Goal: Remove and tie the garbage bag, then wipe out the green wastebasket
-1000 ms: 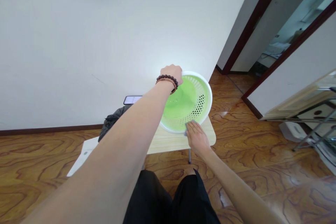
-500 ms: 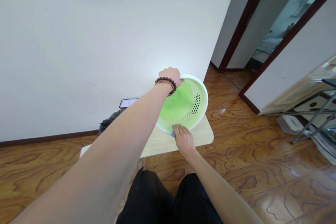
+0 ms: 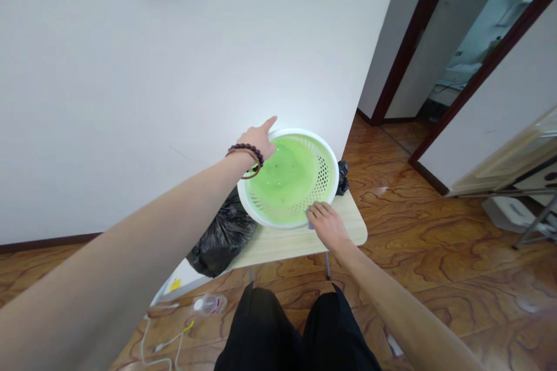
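A white-rimmed plastic basket [image 3: 285, 169] with a green inside and perforated walls rests on a small pale wooden table [image 3: 278, 246]. At the basket's far left rim my left hand [image 3: 257, 139] grips the edge, with the index finger stretched out and the thumb inside. My right hand [image 3: 327, 224] is on the near right rim, its fingers closed over a small grey piece [image 3: 310, 219], perhaps a cloth, mostly hidden under them. Against the basket's left side sits a black plastic bag [image 3: 224, 235].
More black plastic [image 3: 343, 178] shows behind the basket at right. On the wood floor lie a clear bottle [image 3: 210, 305] and a white cable [image 3: 145, 348]. The white wall [image 3: 174, 69] stands directly behind the table. A doorway [image 3: 418, 58] is at right.
My left hand has shifted left on the rim, its index finger now extended. The right hand has slid right along the near rim. The black bag and bottle have come into view.
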### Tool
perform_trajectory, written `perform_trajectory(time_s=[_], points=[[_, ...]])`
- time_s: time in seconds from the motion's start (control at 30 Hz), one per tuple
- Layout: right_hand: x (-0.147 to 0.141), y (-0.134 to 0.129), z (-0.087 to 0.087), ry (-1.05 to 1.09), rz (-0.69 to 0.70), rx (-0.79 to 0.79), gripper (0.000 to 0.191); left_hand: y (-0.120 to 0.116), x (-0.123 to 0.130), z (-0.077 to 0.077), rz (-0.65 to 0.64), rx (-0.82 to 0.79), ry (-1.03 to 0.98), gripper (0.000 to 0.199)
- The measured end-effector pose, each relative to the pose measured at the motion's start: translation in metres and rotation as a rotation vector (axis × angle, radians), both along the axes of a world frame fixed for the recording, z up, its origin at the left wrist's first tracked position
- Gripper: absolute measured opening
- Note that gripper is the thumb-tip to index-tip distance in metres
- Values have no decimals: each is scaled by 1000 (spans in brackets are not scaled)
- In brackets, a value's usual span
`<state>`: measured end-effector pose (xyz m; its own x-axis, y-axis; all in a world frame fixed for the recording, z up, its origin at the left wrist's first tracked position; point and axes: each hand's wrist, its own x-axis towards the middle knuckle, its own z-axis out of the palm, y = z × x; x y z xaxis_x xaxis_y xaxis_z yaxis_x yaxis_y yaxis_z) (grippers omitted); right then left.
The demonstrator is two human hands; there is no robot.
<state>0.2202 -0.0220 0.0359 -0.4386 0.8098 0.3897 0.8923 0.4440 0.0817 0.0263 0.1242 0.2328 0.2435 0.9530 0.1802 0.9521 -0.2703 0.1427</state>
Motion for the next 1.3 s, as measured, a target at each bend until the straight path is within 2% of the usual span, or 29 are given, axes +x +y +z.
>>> perform_trajectory(time_s=[0.13,0.33,0.4,0.53,0.6,0.77,0.83,0.97,1.17,1.23,1.3], points=[[8,1,10,-64,2,35,22,15,13,5,75,-41,-9,56],[17,-8,5,-97,-8,52,24,10,22,-6,107,32,-21,47],[21,-9,6,-99,2,45,25,12,20,-8,126,31,1,50],[29,-2,8,-109,20,25,26,23,22,-4,143,-93,67,72],[31,2,7,-122,34,18,26,26,26,-1,104,-102,92,73],[32,7,4,-120,60,4,27,30,32,-2,-134,14,68,46],[29,7,4,-102,61,-8,29,34,30,-4,-179,10,66,39],[11,4,2,-53,22,-93,35,37,25,-7,-150,11,72,36],[-52,-14,-9,107,-47,-182,61,30,32,-9,-119,16,97,35],[-68,-16,-12,159,-68,-187,60,30,34,-10,-110,15,99,35],[-70,-14,-15,157,-60,-189,51,32,34,-11,-105,19,102,35]])
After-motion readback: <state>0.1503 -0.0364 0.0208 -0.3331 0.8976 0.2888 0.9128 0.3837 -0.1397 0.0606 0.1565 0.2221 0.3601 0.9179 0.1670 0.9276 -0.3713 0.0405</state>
